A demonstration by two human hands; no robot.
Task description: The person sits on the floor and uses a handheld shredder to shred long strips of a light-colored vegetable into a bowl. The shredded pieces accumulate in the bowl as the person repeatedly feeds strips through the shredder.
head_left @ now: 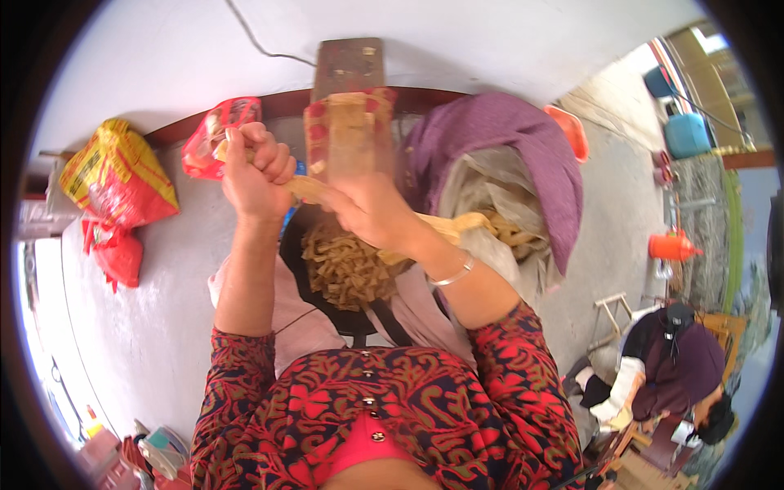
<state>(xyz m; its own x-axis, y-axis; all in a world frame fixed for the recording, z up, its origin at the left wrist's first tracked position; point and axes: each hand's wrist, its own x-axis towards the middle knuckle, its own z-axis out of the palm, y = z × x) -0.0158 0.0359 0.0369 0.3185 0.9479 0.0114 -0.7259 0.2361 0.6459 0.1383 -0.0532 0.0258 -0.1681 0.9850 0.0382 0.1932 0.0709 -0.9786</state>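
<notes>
My left hand (pixel 260 167) is a closed fist, gripping one end of a long, pale tan strip (pixel 306 189). Beside it, my right hand (pixel 367 211), slightly blurred, has its fingers closed on the same strip. A yellowish length (pixel 453 224) trails out behind my right wrist. Just beyond my hands stands an upright wooden board (pixel 349 65) with a red-patterned cloth and a tan piece (pixel 349 135) around it. Below my hands, a dark container at my lap is filled with short tan pieces (pixel 347 265).
At the right, a purple cloth (pixel 498 131) surrounds a clear plastic bag (pixel 482 184) of similar tan strips. Red bags (pixel 220 139) and a yellow-and-red sack (pixel 122 171) lie left, near the white wall. Farther right are an orange bottle (pixel 674 247) and heaped clothes (pixel 678 367).
</notes>
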